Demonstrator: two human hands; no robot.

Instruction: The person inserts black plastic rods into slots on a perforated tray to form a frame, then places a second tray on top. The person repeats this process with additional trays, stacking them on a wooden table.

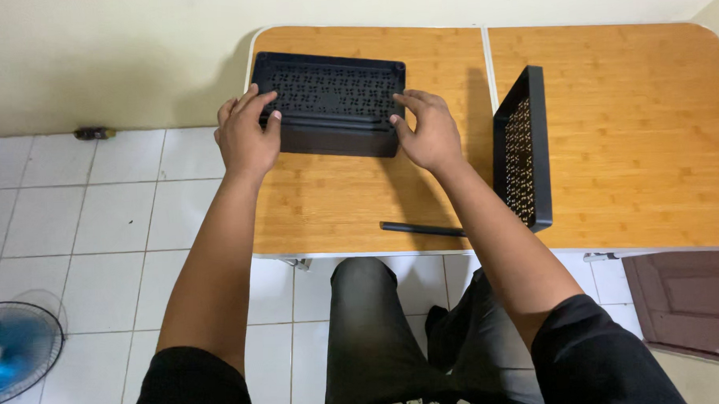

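Your left hand (246, 138) and right hand (426, 132) each clasp an end of the black perforated panel (332, 103), fingers curled over its near edge, at the far left of the wooden table (613, 153). A second perforated panel (523, 148) stands on edge to the right, apart. A black rod (420, 228) lies loose near the table's front edge. Nothing looks joined yet; both remain separate.

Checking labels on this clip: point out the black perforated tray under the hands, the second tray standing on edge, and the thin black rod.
Black perforated tray (332, 91), head view, on its perforated face.
Second tray (522, 152), head view, on its perforated panel.
Thin black rod (416, 227), head view, on its visible left stretch.
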